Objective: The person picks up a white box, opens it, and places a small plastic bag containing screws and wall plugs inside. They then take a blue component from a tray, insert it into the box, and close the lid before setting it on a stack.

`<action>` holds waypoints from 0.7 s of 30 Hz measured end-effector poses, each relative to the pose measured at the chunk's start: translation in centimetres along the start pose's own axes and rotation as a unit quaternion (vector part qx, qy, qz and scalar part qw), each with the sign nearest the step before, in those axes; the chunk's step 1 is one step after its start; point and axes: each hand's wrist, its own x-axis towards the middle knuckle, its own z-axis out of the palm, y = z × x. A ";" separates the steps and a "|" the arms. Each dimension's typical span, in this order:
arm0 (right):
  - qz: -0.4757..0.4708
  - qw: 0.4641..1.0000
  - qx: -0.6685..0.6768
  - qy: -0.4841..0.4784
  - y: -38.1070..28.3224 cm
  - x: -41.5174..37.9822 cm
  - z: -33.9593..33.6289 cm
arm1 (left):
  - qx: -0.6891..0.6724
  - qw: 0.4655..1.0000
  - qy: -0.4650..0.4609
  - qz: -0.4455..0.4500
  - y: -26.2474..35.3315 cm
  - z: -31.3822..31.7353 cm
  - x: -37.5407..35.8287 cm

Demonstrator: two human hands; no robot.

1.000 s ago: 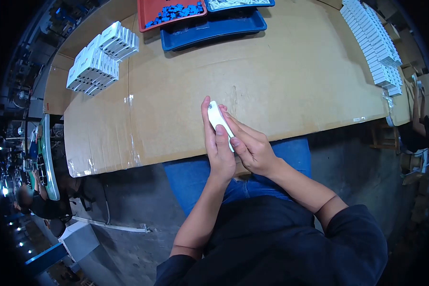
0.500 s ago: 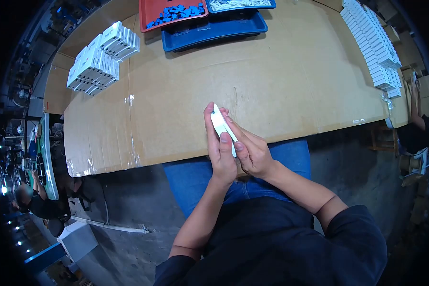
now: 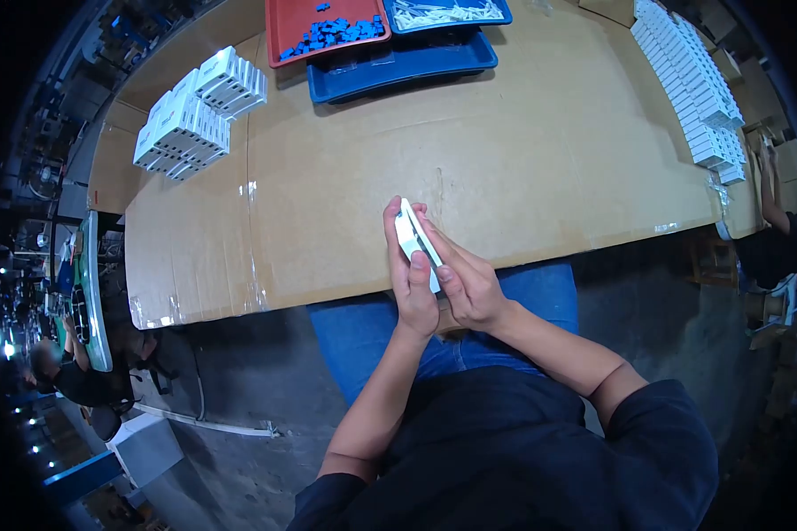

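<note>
Near the table's front edge, a slim white plastic casing [image 3: 406, 234] stands tilted between my two hands. My left hand [image 3: 413, 301] is closed on its left side, with the thumb along the near face. On the other side, my right hand [image 3: 475, 285] grips it, thumb near the lower end. A dark narrow gap runs lengthwise between two white parts of the casing. My fingers and palms hide much of its sides.
A red tray [image 3: 273, 35] of small blue pieces and a blue tray [image 3: 443, 28] of white pieces sit at the back, above another blue tray [image 3: 398, 84]. Stacked white casings stand left [image 3: 186, 124] and right [image 3: 686, 84]. Other people work at both sides.
A dark gap along the white casing shows more clearly, its two parts slightly further apart. Both hands keep nearly the same grip. The view has shifted slightly.
</note>
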 end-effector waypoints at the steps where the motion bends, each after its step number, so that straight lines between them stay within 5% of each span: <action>1: 0.026 0.999 0.042 -0.004 0.0 0.2 -0.3 | -0.009 1.000 0.001 0.003 0.1 0.0 0.3; 6: 0.175 0.969 0.166 0.044 -0.5 1.1 -1.0 | 0.091 0.993 -0.005 0.078 -0.3 -0.7 0.5; 9: 0.428 0.826 0.366 -0.014 -3.1 2.5 -2.5 | 0.117 0.984 -0.039 0.127 -0.5 -0.1 0.3; 13: 0.420 0.831 0.365 -0.014 -2.5 1.6 -2.4 | 0.203 0.965 -0.061 0.152 0.3 -0.5 0.1; 15: 0.314 0.901 0.301 -0.005 -2.5 1.0 -1.5 | 0.230 0.964 -0.025 0.131 1.1 0.1 -0.5; 21: 0.306 0.889 0.340 0.026 -6.0 0.9 -0.6 | 0.227 0.955 0.054 0.185 1.5 1.2 -1.1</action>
